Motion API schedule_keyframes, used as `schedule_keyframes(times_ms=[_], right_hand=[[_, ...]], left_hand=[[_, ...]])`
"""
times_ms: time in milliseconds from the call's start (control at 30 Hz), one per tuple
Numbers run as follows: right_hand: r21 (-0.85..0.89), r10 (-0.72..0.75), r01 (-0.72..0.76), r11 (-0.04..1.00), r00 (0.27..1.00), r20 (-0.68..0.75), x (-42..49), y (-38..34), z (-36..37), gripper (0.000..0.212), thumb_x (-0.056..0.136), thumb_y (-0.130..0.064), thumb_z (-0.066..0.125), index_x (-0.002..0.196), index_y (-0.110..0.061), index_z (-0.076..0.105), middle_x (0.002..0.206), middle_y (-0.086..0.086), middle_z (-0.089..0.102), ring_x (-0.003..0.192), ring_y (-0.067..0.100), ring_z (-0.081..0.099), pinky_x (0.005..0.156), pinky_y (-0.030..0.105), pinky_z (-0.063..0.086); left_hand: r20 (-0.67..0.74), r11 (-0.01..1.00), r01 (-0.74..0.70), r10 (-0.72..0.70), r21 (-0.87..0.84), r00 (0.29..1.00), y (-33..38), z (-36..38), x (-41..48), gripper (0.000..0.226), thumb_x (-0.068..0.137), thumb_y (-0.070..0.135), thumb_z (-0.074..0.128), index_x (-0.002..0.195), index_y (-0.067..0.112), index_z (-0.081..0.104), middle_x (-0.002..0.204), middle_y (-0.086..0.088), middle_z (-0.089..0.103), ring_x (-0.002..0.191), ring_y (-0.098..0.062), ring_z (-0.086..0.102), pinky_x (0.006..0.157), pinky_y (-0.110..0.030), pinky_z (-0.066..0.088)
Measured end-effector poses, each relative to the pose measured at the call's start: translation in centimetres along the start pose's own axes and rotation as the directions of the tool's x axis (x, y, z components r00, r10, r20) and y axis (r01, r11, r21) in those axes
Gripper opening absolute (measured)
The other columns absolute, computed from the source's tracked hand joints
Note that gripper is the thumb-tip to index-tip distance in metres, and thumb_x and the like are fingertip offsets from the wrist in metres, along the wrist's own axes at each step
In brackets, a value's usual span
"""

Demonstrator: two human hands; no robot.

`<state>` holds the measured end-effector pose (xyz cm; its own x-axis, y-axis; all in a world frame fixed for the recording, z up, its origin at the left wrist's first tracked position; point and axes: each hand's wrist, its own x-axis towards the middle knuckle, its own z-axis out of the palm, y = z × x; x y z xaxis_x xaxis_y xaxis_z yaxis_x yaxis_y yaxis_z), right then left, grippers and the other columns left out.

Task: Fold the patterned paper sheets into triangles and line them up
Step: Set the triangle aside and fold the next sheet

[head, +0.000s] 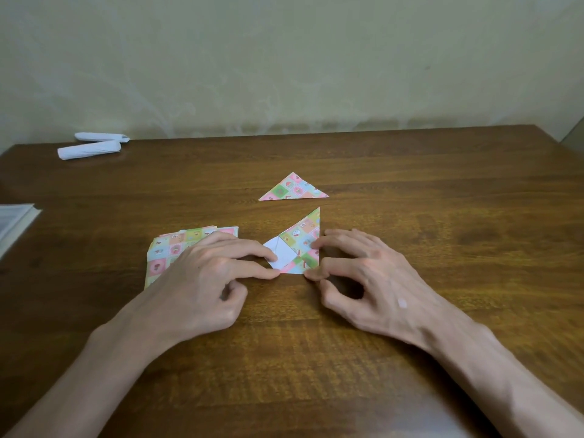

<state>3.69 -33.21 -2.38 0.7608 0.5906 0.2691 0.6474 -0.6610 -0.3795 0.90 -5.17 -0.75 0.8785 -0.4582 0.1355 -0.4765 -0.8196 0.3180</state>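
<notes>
**At the middle of the wooden table, a second triangle is pinned under fingertips**

Just in front of the person, the half-folded sheet point(301, 237) lies flat on the table point(442, 222), between the two hands. The left hand point(202, 273) reaches in with fairly straight fingers, and their tips press on a white flap where the plain underside is turned over the print. The right hand point(373, 273) arches over the other side, fingertips set on the upright edge and the lower corner. Neither hand wraps round the paper. Both seem to bear down on it, probably to hold the layers in register while a crease is set.

Beyond it, near but apart, lies the finished triangle point(294, 189), long edge toward the person, likely the start of the row. The stack of unfolded sheets point(167, 248) sits partly under the left wrist, handy for the next draw.

The paper looks thin and crisp, printed in a patchwork of pastel pink, green and blue squares. The table is dark, glossy and grained. Two white paper rolls point(91, 147) rest at the far left, and a book's edge point(15, 216) shows at the left margin.
</notes>
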Motion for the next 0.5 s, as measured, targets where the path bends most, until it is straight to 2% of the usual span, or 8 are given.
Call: schedule_keyframes(times_ms=[100,200,267,367,500], right_hand=[[0.01,0.001,-0.001,1.0,1.0,-0.014,0.0,0.0,0.3,0.023,0.092,-0.041,0.055,0.1,-0.036,0.076,0.132,-0.015,0.061,0.135,0.007,0.049,0.111,0.035,0.04],[0.078,0.016,-0.013,0.997,0.999,-0.039,-0.1,0.3,0.3,0.026,0.091,-0.038,0.056,0.107,-0.038,0.077,0.134,-0.017,0.062,0.136,0.004,0.049,0.114,0.037,0.039],[0.143,0.064,-0.058,0.988,0.997,-0.042,0.0,0.6,0.0,0.024,0.094,-0.039,0.06,0.114,-0.041,0.072,0.134,-0.023,0.059,0.131,0.001,0.053,0.11,0.039,0.045],[0.153,0.099,-0.09,0.984,0.994,-0.051,0.2,0.7,-0.1,0.028,0.096,-0.04,0.065,0.124,-0.043,0.063,0.134,-0.025,0.051,0.122,0.003,0.057,0.1,0.038,0.05],[0.136,0.124,-0.108,0.985,0.985,-0.119,0.4,0.8,0.3,0.022,0.097,-0.04,0.066,0.119,-0.036,0.066,0.123,-0.02,0.059,0.115,0.004,0.059,0.093,0.038,0.053]], left_hand=[[-0.005,1.0,0.001,-0.001,0.006,1.0,0.1,0.0,0.0,0.056,0.08,0.009,0.049,0.118,0.041,0.075,0.131,0.028,0.061,0.128,0.005,0.047,0.107,-0.013,0.028],[-0.012,1.0,-0.013,0.012,-0.008,1.0,0.1,0.1,-0.2,0.058,0.081,0.008,0.05,0.123,0.04,0.073,0.133,0.028,0.06,0.131,0.004,0.049,0.113,-0.022,0.033],[-0.009,0.999,-0.012,0.012,-0.046,1.0,0.2,0.2,-0.3,0.059,0.083,0.006,0.051,0.127,0.04,0.071,0.135,0.028,0.058,0.133,0.003,0.047,0.113,-0.026,0.039],[0.016,0.997,-0.059,0.06,-0.05,0.998,1.5,0.5,-0.4,0.058,0.087,0.006,0.055,0.134,0.038,0.067,0.134,0.028,0.053,0.132,0.003,0.045,0.107,-0.027,0.045],[0.021,0.987,-0.147,0.148,-0.066,0.989,3.1,1.3,-0.5,0.052,0.092,0.01,0.057,0.139,0.034,0.063,0.133,0.027,0.05,0.13,0.002,0.045,0.106,-0.026,0.043]])
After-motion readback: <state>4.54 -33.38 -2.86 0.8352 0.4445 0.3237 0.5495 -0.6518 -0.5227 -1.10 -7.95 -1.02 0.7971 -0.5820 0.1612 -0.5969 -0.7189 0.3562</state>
